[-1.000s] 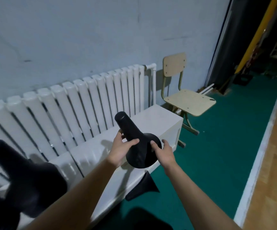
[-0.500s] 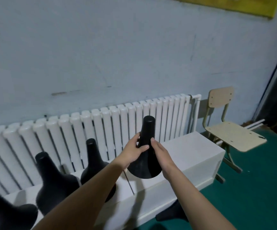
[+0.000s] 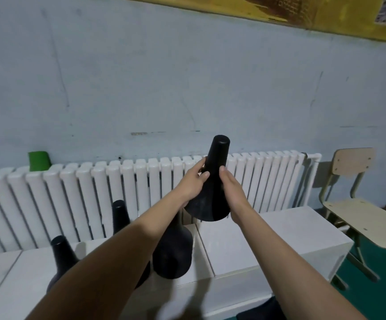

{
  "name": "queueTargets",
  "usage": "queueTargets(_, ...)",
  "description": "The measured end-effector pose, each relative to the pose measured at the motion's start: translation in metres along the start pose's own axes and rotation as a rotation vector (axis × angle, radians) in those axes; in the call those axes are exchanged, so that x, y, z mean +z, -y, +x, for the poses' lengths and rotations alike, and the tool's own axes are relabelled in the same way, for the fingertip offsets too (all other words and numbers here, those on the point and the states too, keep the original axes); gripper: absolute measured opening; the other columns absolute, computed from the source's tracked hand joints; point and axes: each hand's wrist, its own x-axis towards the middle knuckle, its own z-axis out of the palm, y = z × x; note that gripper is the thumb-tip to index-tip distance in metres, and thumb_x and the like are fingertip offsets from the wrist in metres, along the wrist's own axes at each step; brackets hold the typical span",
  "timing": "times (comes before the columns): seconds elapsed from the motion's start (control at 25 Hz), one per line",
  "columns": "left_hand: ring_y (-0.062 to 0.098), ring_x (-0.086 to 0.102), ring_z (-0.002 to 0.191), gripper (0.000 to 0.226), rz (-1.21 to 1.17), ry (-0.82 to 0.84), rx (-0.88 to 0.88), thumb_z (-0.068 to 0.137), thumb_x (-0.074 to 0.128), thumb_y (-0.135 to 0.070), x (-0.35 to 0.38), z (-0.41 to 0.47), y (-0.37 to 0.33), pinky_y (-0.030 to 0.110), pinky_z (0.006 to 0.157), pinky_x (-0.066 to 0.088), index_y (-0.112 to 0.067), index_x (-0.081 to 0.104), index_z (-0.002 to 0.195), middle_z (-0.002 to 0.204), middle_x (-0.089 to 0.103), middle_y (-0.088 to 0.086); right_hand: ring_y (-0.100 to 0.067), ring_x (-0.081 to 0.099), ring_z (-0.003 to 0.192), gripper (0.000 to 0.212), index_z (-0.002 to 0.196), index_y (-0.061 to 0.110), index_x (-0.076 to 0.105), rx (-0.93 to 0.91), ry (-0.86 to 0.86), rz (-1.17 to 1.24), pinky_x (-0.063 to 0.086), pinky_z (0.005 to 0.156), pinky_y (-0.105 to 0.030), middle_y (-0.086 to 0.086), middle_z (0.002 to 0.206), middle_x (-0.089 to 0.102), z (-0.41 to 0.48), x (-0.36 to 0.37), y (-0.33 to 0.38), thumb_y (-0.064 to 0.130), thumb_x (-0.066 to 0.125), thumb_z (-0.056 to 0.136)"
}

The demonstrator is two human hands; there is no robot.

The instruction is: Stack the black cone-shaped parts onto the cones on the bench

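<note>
I hold a black cone-shaped part (image 3: 212, 195) upright in the air, narrow end up. My left hand (image 3: 190, 183) grips its left side and my right hand (image 3: 233, 195) its right side. It hangs above and just right of a black cone (image 3: 172, 250) standing on the white bench (image 3: 245, 245). Two more black cones stand on the bench, one (image 3: 119, 213) behind my left forearm and one (image 3: 61, 255) further left; my arm hides their bases.
A white radiator (image 3: 95, 197) runs along the pale blue wall behind the bench, with a green object (image 3: 38, 160) on top. A wooden chair (image 3: 358, 204) stands at the right on green floor. Something black (image 3: 261, 311) lies on the floor below the bench.
The view has swung left and up. I have raised the cone from tilted to upright and carried it left, above the cones standing on the bench.
</note>
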Motion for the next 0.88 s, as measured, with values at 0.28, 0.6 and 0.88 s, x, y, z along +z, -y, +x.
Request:
queueTargets(0.28, 0.021, 0.059, 0.115, 0.046, 0.008, -0.121, -0.055, 0.104, 0.04, -0.012, -0.074, -0.011, 0.025, 0.038, 0.103, 0.047, -0.031, 0.04, 0.146, 0.124, 0.058, 0.003, -0.013, 0.071, 0.108, 0.038, 0.13, 0.039, 0.064, -0.014, 0.042, 0.023, 0.056, 0.088, -0.031, 0.007, 0.118, 0.073, 0.019, 0.084, -0.011, 0.057, 0.042, 0.105)
queueTargets(0.6, 0.019, 0.061, 0.114, 0.038, -0.041, -0.153, -0.198, 0.104, 0.044, -0.021, -0.097, 0.001, 0.09, 0.042, 0.102, 0.05, -0.024, 0.047, 0.141, 0.128, 0.06, -0.001, -0.017, 0.07, 0.111, 0.044, 0.135, 0.035, 0.063, 0.093, 0.074, 0.027, 0.057, 0.09, -0.033, 0.002, 0.12, 0.073, 0.049, 0.118, -0.049, 0.059, 0.042, 0.104)
queueTargets(0.88, 0.025, 0.062, 0.107, 0.032, -0.13, -0.175, -0.339, 0.106, 0.034, -0.023, -0.07, 0.008, 0.151, 0.042, 0.099, 0.05, -0.017, 0.053, 0.131, 0.12, 0.064, 0.012, -0.019, 0.075, 0.102, 0.046, 0.124, 0.036, 0.07, 0.281, 0.014, 0.053, 0.06, 0.09, -0.039, 0.001, 0.112, 0.077, 0.069, 0.118, -0.104, 0.065, 0.041, 0.101)
